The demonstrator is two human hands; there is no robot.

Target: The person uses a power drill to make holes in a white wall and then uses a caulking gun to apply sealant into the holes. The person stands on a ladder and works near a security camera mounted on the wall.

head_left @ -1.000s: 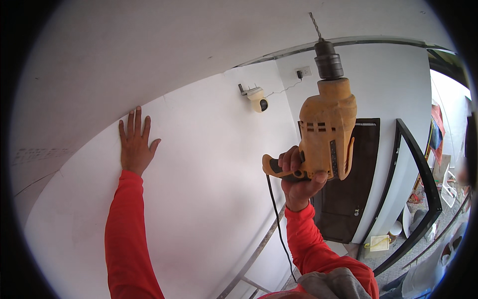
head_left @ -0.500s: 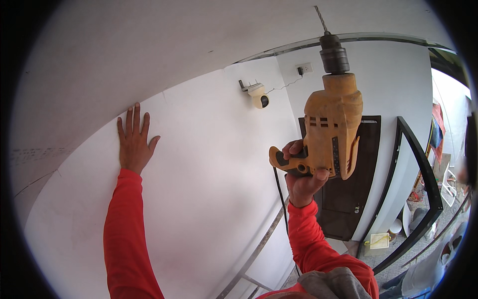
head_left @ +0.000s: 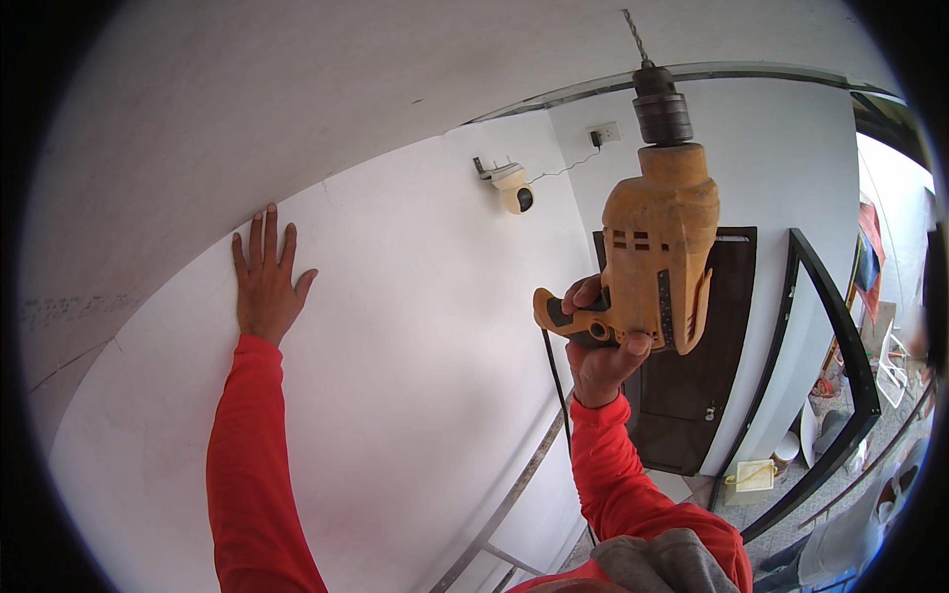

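Note:
My right hand (head_left: 605, 358) grips a worn orange power drill (head_left: 660, 237), raised with its chuck upward. A twisted drill bit (head_left: 636, 38) points up at the pale ceiling (head_left: 297, 79); its tip meets or nearly meets that surface, and I cannot tell which. From the handle hangs a black cord (head_left: 556, 371). On the left, my left hand (head_left: 269, 287) lies flat with fingers spread against the white wall (head_left: 395, 326), fingertips at the edge where wall and ceiling join. It holds nothing.
A white security camera (head_left: 513, 190) is mounted on the wall, wired to a socket (head_left: 603, 133). Behind the drill stands a dark door (head_left: 682, 405). A black frame (head_left: 850, 356) juts out at right, with a yellowish container (head_left: 754, 476) and clutter on the floor below. Metal rails (head_left: 504, 504) run beneath me.
Hardly anything differs: the drill sits very slightly higher and to the left in the picture. My left hand stays on the wall.

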